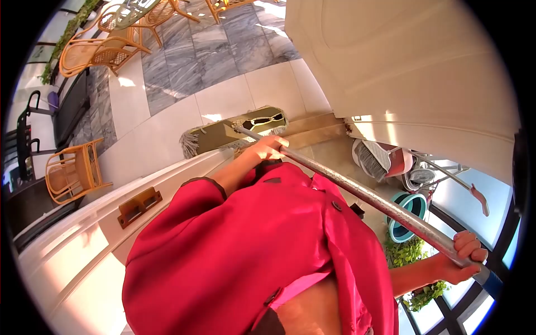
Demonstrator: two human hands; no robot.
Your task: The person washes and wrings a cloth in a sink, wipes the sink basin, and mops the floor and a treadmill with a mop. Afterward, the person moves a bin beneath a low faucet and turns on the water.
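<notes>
A flat mop with a metal pole (357, 191) runs diagonally across my red jacket in the head view. My left hand (267, 148) is closed around the lower part of the pole, not far above the mop head. My right hand (462, 259) grips the pole's upper end, beside a blue grip section (491, 283). The wide mop head (215, 135), with pale fringe at its edges, rests on the light floor tiles by the door threshold. Part of its near edge is hidden behind my left hand and the door.
White door panels stand at the left (72, 254) and the upper right (402, 67). A teal bucket (393, 223), a brush (373, 159) and a plant (407, 252) are at the right. Rattan chairs (72, 170) and a treadmill (70, 106) stand beyond the doorway.
</notes>
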